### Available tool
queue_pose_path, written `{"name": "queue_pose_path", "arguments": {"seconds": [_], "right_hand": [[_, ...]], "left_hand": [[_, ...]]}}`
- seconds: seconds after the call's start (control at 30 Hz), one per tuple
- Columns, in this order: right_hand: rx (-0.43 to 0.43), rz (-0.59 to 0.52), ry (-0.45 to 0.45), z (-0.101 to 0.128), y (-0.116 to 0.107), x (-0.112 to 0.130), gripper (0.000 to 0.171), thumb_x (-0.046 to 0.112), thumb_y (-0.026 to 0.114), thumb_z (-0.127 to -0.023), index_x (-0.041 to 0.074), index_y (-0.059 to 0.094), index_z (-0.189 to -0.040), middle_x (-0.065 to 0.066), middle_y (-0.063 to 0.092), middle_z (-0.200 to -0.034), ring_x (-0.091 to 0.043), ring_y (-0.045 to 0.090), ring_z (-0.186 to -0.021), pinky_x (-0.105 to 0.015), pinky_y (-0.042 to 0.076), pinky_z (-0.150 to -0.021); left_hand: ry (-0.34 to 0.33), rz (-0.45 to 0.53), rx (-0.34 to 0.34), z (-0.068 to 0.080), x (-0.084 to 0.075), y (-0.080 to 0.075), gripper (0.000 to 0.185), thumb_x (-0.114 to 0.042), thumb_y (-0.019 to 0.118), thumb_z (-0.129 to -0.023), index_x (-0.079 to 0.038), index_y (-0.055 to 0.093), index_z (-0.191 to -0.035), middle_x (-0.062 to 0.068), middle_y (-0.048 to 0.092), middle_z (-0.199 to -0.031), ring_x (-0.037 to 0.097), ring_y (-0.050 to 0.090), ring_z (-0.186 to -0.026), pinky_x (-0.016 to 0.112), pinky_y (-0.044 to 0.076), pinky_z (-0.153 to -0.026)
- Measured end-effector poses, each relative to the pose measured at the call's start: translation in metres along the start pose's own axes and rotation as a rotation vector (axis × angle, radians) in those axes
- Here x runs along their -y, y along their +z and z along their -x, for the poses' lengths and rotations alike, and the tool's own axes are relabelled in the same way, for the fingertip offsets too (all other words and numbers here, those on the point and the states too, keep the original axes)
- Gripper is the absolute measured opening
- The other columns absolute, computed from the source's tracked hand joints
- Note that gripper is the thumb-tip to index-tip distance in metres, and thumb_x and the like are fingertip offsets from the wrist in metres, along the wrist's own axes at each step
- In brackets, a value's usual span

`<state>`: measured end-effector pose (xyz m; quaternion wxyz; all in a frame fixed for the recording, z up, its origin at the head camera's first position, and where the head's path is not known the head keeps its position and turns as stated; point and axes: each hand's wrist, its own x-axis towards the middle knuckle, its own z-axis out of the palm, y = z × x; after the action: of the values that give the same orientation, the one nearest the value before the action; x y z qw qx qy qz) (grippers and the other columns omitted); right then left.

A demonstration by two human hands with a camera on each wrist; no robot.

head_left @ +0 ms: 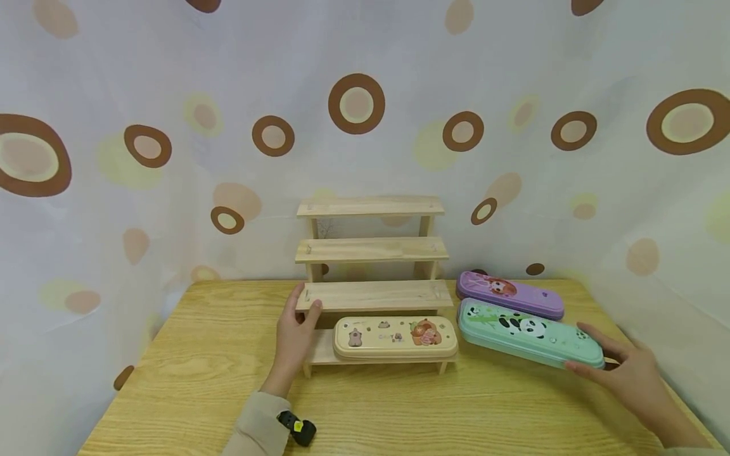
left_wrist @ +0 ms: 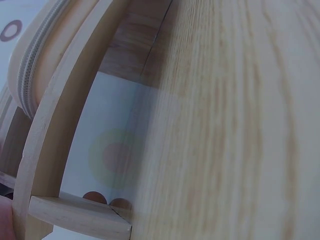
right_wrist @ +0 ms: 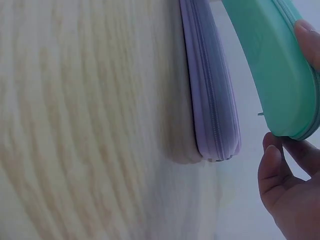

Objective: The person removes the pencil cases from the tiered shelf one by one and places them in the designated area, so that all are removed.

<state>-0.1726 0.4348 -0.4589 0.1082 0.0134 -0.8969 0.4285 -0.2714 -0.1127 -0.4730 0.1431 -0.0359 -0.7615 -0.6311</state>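
Observation:
My right hand [head_left: 633, 373] pinches the right end of a mint-green pencil case [head_left: 525, 332] with pandas on its lid. In the right wrist view that green case [right_wrist: 280, 70] is up off the table, its zipper along the side. A purple pencil case [head_left: 507, 294] with a cartoon girl lies on the table behind it. With thumb on top, my left hand [head_left: 295, 332] grips the left end of the second-lowest tier of a wooden step shelf [head_left: 373, 294]. On the lowest tier rests a cream pencil case [head_left: 373, 348] with cartoon animals.
The step shelf stands on a wood-grain table [head_left: 228, 354], close to a patterned cloth backdrop [head_left: 393, 164]. Its two upper tiers [head_left: 371, 250] bear nothing. A dark wrist strap [head_left: 296, 427] sits at my left cuff.

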Motion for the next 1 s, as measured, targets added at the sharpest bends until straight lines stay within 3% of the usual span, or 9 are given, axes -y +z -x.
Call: {"name": "queue_pose_path", "arguments": {"seconds": [0.13,0.2,0.33,0.43,0.53,0.63,0.83,1.0], "right_hand": [[0.015,0.071,0.001,0.0038,0.0006,-0.0019,0.077,0.027,0.080,-0.085,0.022,0.042,-0.152,0.037,0.041,-0.123,0.008,0.056,-0.091,-0.017,0.053,-0.067],[0.011,0.100,0.000,0.0051,0.0015,-0.0019,0.077,0.029,0.081,-0.085,0.022,0.043,-0.151,0.030,0.042,-0.128,0.009,0.054,-0.092,-0.017,0.053,-0.067],[0.013,0.155,0.010,0.0054,0.0050,-0.0005,0.080,0.034,0.082,-0.082,0.014,0.045,-0.150,-0.008,0.049,-0.142,0.015,0.049,-0.091,-0.017,0.053,-0.066],[0.048,0.195,0.042,0.0057,0.0067,0.0010,0.084,0.039,0.081,-0.082,0.008,0.042,-0.150,-0.032,0.045,-0.140,0.006,0.053,-0.096,-0.017,0.052,-0.065],[0.079,0.225,0.070,0.0064,0.0078,0.0016,0.087,0.043,0.080,-0.082,0.006,0.040,-0.150,-0.035,0.043,-0.140,-0.021,0.059,-0.105,-0.018,0.050,-0.066],[0.099,0.240,0.082,0.0069,0.0090,0.0015,0.088,0.044,0.079,-0.083,0.005,0.039,-0.151,-0.035,0.042,-0.141,-0.042,0.055,-0.110,-0.018,0.050,-0.066],[0.128,0.259,0.080,0.0068,0.0088,-0.0005,0.088,0.041,0.080,-0.083,0.002,0.039,-0.150,-0.038,0.041,-0.140,-0.048,0.057,-0.109,-0.018,0.049,-0.067],[0.159,0.259,0.089,0.0049,0.0089,-0.0050,0.090,0.042,0.082,-0.080,-0.002,0.042,-0.147,-0.039,0.042,-0.138,-0.046,0.061,-0.105,-0.017,0.048,-0.069]], "left_hand": [[-0.001,0.012,0.002,0.0005,-0.0003,0.0003,0.064,-0.034,0.060,-0.100,-0.017,0.032,-0.155,0.011,0.036,-0.155,0.028,0.037,-0.139,0.048,0.033,-0.111],[-0.002,0.005,0.001,0.0006,-0.0001,0.0003,0.064,-0.036,0.060,-0.100,-0.018,0.032,-0.155,0.011,0.036,-0.155,0.028,0.036,-0.139,0.047,0.032,-0.112],[-0.004,-0.023,-0.004,0.0004,0.0011,-0.0003,0.064,-0.041,0.059,-0.099,-0.020,0.033,-0.155,0.009,0.037,-0.154,0.026,0.035,-0.140,0.046,0.033,-0.112],[0.001,-0.029,-0.006,0.0003,0.0013,-0.0004,0.065,-0.044,0.058,-0.099,-0.021,0.034,-0.154,0.009,0.038,-0.154,0.026,0.035,-0.140,0.047,0.033,-0.112],[0.003,-0.030,-0.005,0.0005,0.0009,-0.0002,0.065,-0.044,0.058,-0.099,-0.021,0.034,-0.154,0.009,0.038,-0.154,0.027,0.035,-0.140,0.048,0.033,-0.111],[0.003,-0.034,-0.004,0.0006,0.0011,-0.0001,0.065,-0.045,0.058,-0.099,-0.022,0.034,-0.154,0.009,0.038,-0.154,0.027,0.036,-0.140,0.048,0.033,-0.111],[0.005,-0.028,-0.004,0.0001,0.0014,-0.0001,0.065,-0.044,0.058,-0.099,-0.021,0.034,-0.154,0.010,0.038,-0.154,0.027,0.036,-0.140,0.048,0.033,-0.111],[0.006,-0.032,-0.009,0.0008,-0.0007,-0.0001,0.065,-0.044,0.059,-0.099,-0.021,0.034,-0.154,0.009,0.038,-0.154,0.027,0.036,-0.140,0.047,0.033,-0.111]]}}
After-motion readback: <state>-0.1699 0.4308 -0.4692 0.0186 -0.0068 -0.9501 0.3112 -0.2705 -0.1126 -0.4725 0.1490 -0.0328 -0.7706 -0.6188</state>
